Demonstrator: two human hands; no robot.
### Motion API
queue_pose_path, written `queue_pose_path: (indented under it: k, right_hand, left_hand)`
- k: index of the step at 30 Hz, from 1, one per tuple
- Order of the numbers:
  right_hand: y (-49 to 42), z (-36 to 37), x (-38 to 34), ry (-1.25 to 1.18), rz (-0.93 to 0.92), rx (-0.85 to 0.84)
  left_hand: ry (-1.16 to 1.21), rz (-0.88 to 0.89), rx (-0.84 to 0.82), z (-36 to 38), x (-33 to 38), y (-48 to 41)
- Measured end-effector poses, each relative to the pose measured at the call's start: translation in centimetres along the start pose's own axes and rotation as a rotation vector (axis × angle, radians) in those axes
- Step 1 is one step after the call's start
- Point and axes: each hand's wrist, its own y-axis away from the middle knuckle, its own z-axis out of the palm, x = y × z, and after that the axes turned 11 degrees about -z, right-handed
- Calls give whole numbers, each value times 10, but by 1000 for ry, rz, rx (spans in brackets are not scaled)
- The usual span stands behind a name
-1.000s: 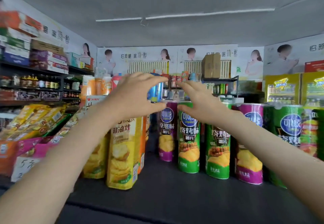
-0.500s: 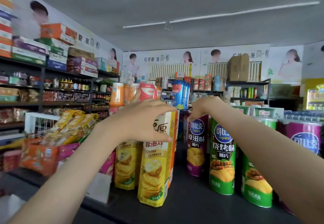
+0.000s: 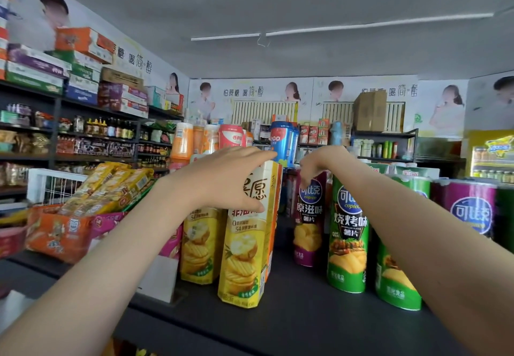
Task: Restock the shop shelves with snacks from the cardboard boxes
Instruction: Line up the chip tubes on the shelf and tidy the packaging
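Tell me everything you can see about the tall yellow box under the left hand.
The tall yellow box looks like glossy cardboard with faceted corners, printed with stacked ridged chips and dark characters. It stands roughly upright near the front of the dark shelf. The left hand grips its upper part, hiding the top.

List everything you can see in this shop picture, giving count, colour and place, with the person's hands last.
Shelf: one, dark, across the foreground.
Front box: one, yellow, shelf middle.
Back box: one, yellow, left of it, further back.
Purple tubes: two, one mid-shelf, one far right.
Green tubes: at least three, shelf's right half.
Orange packs: count unclear, far left.
Cups: several, blue, red, orange, behind the boxes.
Cardboard box: one, brown, atop back shelving.
Left hand: grips Front box's top.
Right hand: over mid-shelf purple tube's top; grip unclear.
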Motion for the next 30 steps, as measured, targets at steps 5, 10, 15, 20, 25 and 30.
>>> queue_pose_path:
  k: [5,10,15,20,25,30]
  right_hand:
    - [9,-4,2,-45,-65,168]
    - [22,-4,-4,-85,-53,282]
    - [32,2,-8,-104,-79,319]
    - [50,1,-9,-112,-97,322]
    - [67,8,-8,-110,-90,319]
    - [76,18,-13,-78,-56,371]
  left_hand:
    - [46,-1,-12,2,0,1]
    - [51,-2,2,4,2,1]
    - [82,-8,17,7,0,0]
    - [119,7,48,11,0,3]
    - [118,32,86,15,0,9]
    - [108,41,119,15,2,15]
